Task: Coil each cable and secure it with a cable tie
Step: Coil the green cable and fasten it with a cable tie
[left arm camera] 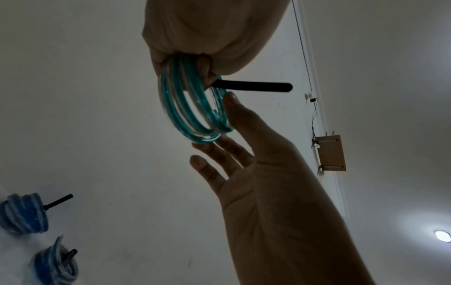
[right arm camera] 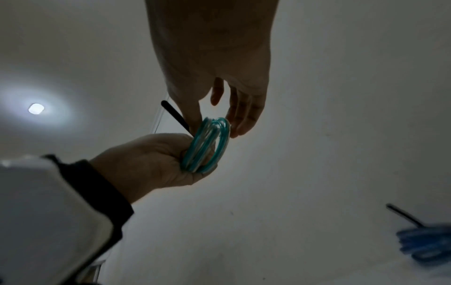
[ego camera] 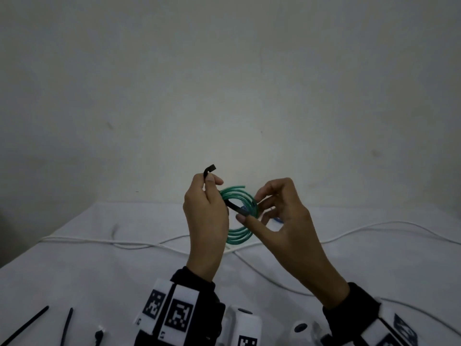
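Fingers of the left hand (ego camera: 207, 216) are curled round the green cable coil (ego camera: 238, 213) and black cable tie (ego camera: 209, 171) at centre frame; its head points up-left, its tail down-right through the coil toward the nearer, loosely spread right hand (ego camera: 282, 216), which touches the coil's right edge.

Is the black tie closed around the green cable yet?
Not yet. The tie still has both ends loose beside the coil.

My head camera looked down over the bench (ego camera: 124, 270); both wrist cameras faced upward, close, sharing the green coil (left arm camera: 192, 108).
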